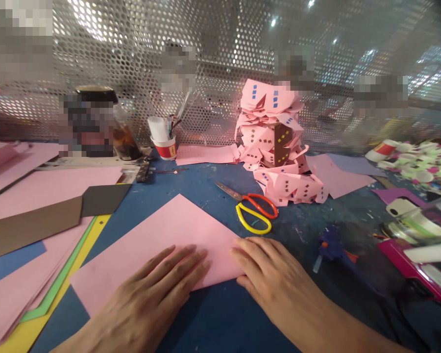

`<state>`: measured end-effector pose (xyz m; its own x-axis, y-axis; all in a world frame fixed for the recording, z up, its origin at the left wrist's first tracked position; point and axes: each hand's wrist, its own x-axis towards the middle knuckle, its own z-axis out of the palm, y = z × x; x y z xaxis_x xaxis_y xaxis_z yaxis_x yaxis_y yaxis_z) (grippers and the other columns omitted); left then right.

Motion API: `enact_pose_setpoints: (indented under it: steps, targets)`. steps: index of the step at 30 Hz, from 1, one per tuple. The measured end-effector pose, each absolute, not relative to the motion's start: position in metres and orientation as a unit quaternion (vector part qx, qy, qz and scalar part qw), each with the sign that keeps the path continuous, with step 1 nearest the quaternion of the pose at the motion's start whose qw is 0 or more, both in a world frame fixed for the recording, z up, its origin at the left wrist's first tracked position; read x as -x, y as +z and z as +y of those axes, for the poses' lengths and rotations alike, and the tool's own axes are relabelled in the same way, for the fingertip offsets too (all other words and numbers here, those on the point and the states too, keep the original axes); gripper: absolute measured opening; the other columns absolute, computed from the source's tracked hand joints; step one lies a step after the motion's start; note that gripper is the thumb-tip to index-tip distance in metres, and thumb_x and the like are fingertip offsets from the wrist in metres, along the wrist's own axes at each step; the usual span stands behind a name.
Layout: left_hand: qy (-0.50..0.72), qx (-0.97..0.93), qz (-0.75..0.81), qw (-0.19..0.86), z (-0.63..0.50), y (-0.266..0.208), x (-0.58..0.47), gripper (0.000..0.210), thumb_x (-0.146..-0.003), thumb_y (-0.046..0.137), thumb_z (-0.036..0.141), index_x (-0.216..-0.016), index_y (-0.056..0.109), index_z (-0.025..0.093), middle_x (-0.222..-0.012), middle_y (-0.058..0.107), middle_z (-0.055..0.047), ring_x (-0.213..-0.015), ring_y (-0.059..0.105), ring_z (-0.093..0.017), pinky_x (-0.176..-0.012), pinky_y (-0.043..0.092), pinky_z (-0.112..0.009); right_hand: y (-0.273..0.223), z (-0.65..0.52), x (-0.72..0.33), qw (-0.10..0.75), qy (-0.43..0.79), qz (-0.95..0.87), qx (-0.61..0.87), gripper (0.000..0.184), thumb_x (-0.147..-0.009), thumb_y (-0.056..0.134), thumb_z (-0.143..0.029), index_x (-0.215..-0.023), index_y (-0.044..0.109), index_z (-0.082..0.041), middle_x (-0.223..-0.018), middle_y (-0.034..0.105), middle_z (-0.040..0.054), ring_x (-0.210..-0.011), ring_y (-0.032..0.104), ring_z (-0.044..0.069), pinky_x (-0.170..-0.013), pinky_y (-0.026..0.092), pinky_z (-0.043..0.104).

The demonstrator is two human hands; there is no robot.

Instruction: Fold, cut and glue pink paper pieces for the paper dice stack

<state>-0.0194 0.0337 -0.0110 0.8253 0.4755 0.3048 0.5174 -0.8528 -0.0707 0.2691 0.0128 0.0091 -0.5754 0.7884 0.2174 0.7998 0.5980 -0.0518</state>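
While both hands rest on it, a pink sheet [183, 223] lies flat on the blue table [213, 318]. I see no little squares on it, so it looks hardly begun; I can't tell if it is folded. At six o'clock on the sheet, the left hand [147, 294] is palm down, fingers long, gripping nothing. At its three o'clock edge, the right hand [268, 274] is loose, fingers a bit bent and thumb apart. Scissors [240, 198] lie at two o'clock; past them, a pile of pink pieces [257, 135] has squares already. More paper [33, 294] is at nine o'clock.
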Motion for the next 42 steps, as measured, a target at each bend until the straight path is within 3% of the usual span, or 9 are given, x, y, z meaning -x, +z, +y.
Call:
enact_pose_setpoints:
  steps: [15, 23, 28, 42]
  targets:
    - [-0.131, 0.954, -0.258, 0.081, 0.034, -0.01, 0.019, 0.057, -0.1, 0.042, 0.015, -0.157, 0.039, 0.018, -0.163, 0.041, -0.004, -0.152, 0.033, -0.022, -0.128, 0.022, -0.041, 0.007, 0.014, -0.269, 0.124, -0.053, -0.884, 0.448, 0.035, -0.103, 0.054, -0.027, -0.136, 0.058, -0.017, -0.137, 0.063, 0.0066, -0.118, 0.058, 0.026, -0.101, 0.049, 0.045]
    - [-0.08, 0.958, -0.271, 0.044, 0.03, -0.006, 0.018, 0.066, -0.099, 0.047, 0.017, -0.161, 0.028, 0.023, -0.166, 0.033, -0.005, -0.151, 0.034, -0.028, -0.122, 0.037, -0.051, 0.0, 0.02, -0.274, 0.159, -0.097, -0.891, 0.415, 0.034, -0.105, 0.046, -0.028, -0.132, 0.062, -0.016, -0.132, 0.068, 0.0079, -0.114, 0.061, 0.027, -0.096, 0.049, 0.047]
    - [-0.079, 0.958, -0.277, 0.018, 0.029, -0.002, 0.017, 0.061, -0.101, 0.047, 0.019, -0.16, 0.032, 0.022, -0.164, 0.036, -0.008, -0.15, 0.037, -0.031, -0.12, 0.039, -0.054, 0.008, 0.02, -0.273, 0.195, -0.113, -0.895, 0.385, 0.034, -0.105, 0.05, -0.03, -0.133, 0.063, -0.016, -0.131, 0.069, 0.0071, -0.122, 0.059, 0.028, -0.106, 0.042, 0.048]
    - [-0.115, 0.956, -0.262, 0.061, 0.031, -0.014, 0.018, 0.057, -0.101, 0.053, 0.023, -0.156, 0.041, 0.024, -0.163, 0.04, -0.006, -0.148, 0.04, -0.029, -0.122, 0.039, -0.05, 0.019, 0.012, -0.263, 0.135, 0.033, -0.931, 0.338, 0.034, -0.104, 0.052, -0.026, -0.137, 0.058, -0.02, -0.132, 0.064, 0.0068, -0.125, 0.056, 0.024, -0.111, 0.043, 0.045]
